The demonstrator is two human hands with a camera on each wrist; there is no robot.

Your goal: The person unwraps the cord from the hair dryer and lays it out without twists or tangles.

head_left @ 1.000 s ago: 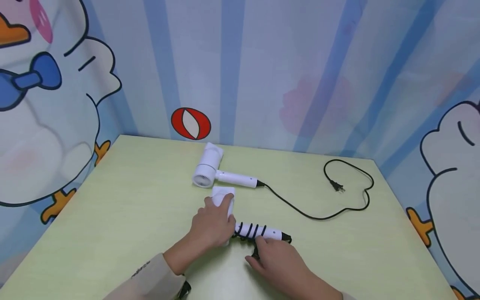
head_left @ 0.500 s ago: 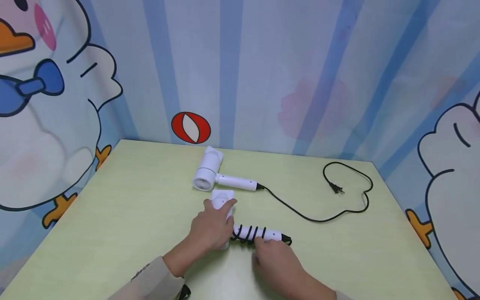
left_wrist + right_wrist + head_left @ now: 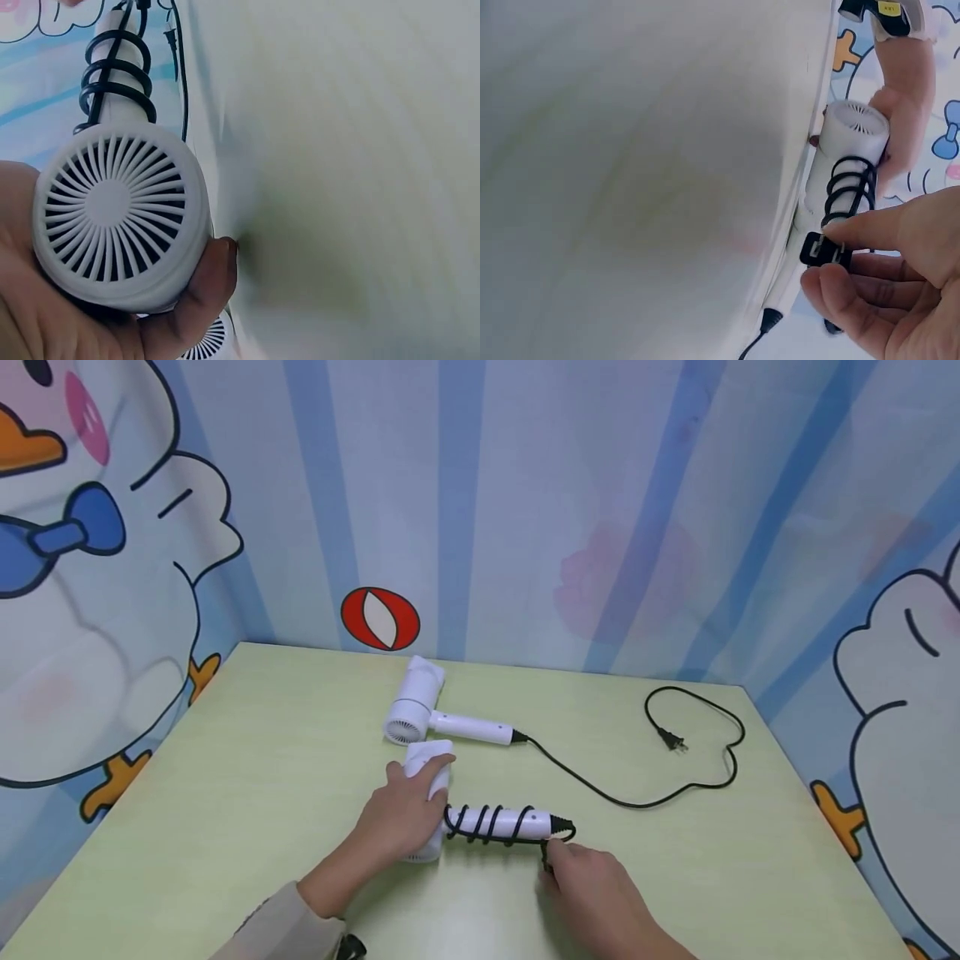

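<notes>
In the head view a white hair dryer (image 3: 429, 755) lies on the table with its handle pointing right. Black cord (image 3: 489, 837) winds round the handle in several loops. My left hand (image 3: 400, 817) grips the barrel, fingers and thumb on either side of it. The left wrist view shows the round slotted vent (image 3: 109, 202) resting against the palm. Near the handle's end, my right hand (image 3: 597, 881) holds the cord's free end. In the right wrist view, thumb and fingers pinch its black plug (image 3: 823, 250), prongs showing.
Behind it lies a second white hair dryer (image 3: 415, 697), its handle also to the right. That one's black cord (image 3: 637, 805) runs unwound across the right side to a plug (image 3: 672, 739). A cartoon-print backdrop (image 3: 510, 510) stands along the back edge of the pale table (image 3: 262, 735).
The right hand has moved right along the handle with the plug, drawing the cord toward the handle's end. The left hand and the near hair dryer have shifted slightly left.
</notes>
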